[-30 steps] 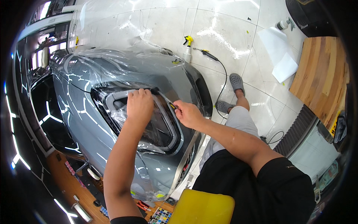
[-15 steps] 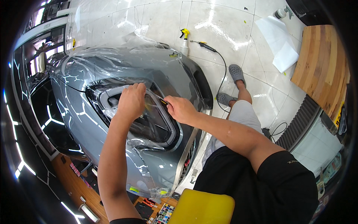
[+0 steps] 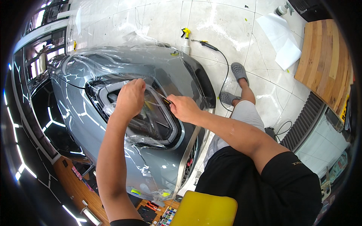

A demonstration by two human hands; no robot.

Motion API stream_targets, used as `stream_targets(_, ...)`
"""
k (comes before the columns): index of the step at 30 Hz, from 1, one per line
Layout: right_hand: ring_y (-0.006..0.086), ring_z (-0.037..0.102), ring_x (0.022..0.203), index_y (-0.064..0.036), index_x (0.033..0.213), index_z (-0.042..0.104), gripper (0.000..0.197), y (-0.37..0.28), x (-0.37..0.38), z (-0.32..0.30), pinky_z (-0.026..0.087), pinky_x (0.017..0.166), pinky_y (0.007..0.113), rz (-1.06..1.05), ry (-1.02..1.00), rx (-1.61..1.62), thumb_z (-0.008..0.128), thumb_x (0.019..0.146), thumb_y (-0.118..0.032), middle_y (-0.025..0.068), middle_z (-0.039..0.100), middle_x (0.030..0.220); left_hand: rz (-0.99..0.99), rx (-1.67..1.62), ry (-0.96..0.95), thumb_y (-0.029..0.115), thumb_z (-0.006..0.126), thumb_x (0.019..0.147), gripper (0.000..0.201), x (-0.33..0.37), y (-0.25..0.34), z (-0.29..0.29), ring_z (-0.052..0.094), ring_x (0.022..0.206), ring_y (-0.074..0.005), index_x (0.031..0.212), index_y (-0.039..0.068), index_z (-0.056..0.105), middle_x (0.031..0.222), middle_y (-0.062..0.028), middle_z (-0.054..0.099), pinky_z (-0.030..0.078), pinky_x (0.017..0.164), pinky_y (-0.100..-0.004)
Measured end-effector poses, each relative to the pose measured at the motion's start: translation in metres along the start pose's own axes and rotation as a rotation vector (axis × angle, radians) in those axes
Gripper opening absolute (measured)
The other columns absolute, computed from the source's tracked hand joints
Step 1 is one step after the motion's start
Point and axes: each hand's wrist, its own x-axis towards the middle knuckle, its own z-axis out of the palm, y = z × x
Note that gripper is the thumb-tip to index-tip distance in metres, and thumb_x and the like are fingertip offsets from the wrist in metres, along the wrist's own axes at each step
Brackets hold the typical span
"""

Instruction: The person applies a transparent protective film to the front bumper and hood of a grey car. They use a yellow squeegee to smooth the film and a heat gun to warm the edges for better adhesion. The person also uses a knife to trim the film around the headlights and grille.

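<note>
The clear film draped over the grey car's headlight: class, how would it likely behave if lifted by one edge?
The clear film would probably flop and sag, since it already wrinkles and folds over the grey car. It looks thin, so likely light. Its glossy sheen under the left hand suggests it may be slippery.

Around the headlight [image 3: 151, 116], loose plastic film [image 3: 113, 62] crowds the far side; the grey hood [image 3: 90, 124] left lies open, the person's leg [image 3: 247, 113] blocks right.
</note>
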Motion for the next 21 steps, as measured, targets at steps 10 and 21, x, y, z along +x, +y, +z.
stream_targets(10,0.0444,0.062,0.073,-0.0018,0.101,0.051,0.019,-0.011,-0.047,0.010,0.047,0.068,0.054,0.222,-0.160,0.137,0.055,0.085,-0.011,0.0247,0.063,0.074,0.032,-0.163,0.002,0.005,0.052,0.089,0.006,-0.022,0.014,-0.022,0.057,0.086,-0.0417,0.090,-0.001,0.052,0.089,-0.0212,0.060,0.046,0.074,-0.0459)
stream_targets(21,0.0460,0.062,0.074,-0.0007,0.095,0.049,0.018,-0.017,-0.093,0.025,0.047,0.069,0.052,0.369,-0.224,0.196,0.058,0.084,-0.011,0.0246,0.063,0.074,0.042,-0.303,0.033,0.003,0.054,0.087,0.007,-0.051,0.025,-0.045,0.058,0.081,-0.0391,0.090,-0.003,0.054,0.084,-0.0206,0.059,0.046,0.073,-0.0429)
